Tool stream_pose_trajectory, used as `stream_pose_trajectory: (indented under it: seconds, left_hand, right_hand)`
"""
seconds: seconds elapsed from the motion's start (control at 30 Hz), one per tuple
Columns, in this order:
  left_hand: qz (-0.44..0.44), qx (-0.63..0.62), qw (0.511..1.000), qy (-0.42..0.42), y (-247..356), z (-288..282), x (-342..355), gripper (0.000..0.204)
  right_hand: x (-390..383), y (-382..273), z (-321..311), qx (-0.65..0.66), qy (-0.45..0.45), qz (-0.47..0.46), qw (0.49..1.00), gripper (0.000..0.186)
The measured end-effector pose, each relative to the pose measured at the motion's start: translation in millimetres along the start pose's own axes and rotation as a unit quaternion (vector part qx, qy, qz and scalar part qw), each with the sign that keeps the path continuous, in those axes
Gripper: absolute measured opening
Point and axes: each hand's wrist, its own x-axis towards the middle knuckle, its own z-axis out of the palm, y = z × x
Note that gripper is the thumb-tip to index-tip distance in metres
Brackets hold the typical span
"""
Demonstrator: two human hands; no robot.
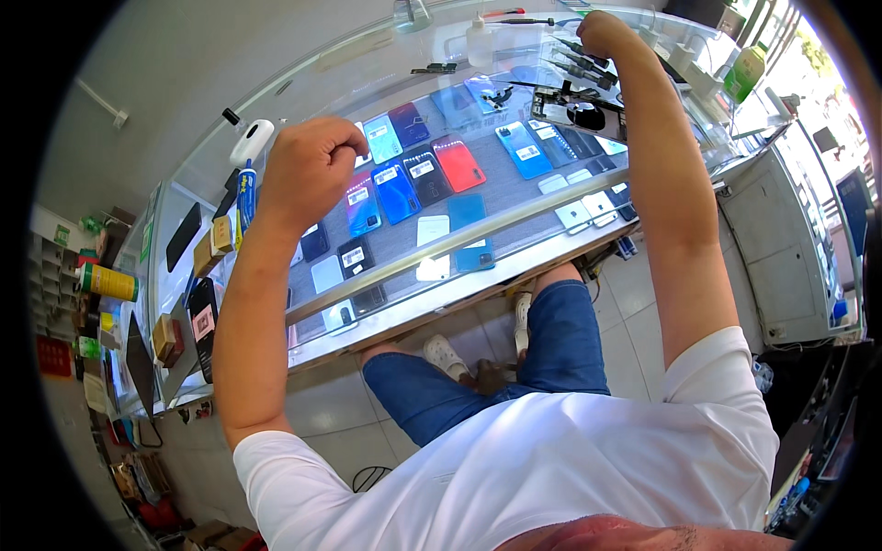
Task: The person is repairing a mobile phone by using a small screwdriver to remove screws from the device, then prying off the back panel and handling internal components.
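Note:
My left hand (314, 170) is closed in a fist above the left part of a glass counter (322, 101). Whatever it may hold is hidden inside the curled fingers. At the far right, my right hand (606, 37) has its fingers bent together next to several dark screwdrivers (588, 72); its grip is out of sight. Nearer than those tools lies an opened phone (581, 115) with its inner parts bare. A small black part (497, 97) and a flat dark piece (435, 69) rest on the glass.
Under the glass are rows of phone back covers, among them a red one (458, 164). A blue tube (246, 195), a white rounded device (252, 142) and small boxes (213, 246) stand at left. A clear bottle (479, 42) and a green bottle (745, 73) stand farther back.

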Motion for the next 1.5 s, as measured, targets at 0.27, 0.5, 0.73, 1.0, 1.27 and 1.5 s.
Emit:
stream_pose_trajectory:
  seconds: [0.27,0.5,0.73,1.0,1.27,1.5]
  left_hand:
    - [-0.025,-0.017,0.999,0.015,-4,-5,1,0.018]
    - [-0.039,-0.020,0.999,0.007,-9,-5,3,0.018]
    - [-0.043,-0.014,0.999,-0.006,-8,-5,1,0.018]
    - [-0.046,-0.021,0.998,-0.023,-3,-6,3,0.020]
    - [-0.030,-0.035,0.999,-0.002,-9,-8,0,0.019]
    - [-0.003,-0.031,1.000,0.007,-12,-9,2,0.019]
  right_hand:
    - [-21,-17,-19,0.035,0.052,0.002,0.998,0.037]
    - [-102,-70,-100,0.212,0.372,-0.099,0.898,0.026]
    - [-149,-87,-116,0.265,0.103,-0.278,0.917,0.027]
    - [-224,-40,-75,0.090,0.059,-0.217,0.970,0.063]
    - [-230,-41,-63,0.169,0.021,-0.194,0.966,0.063]
    - [-224,-37,-60,0.199,0.019,-0.178,0.963,0.068]
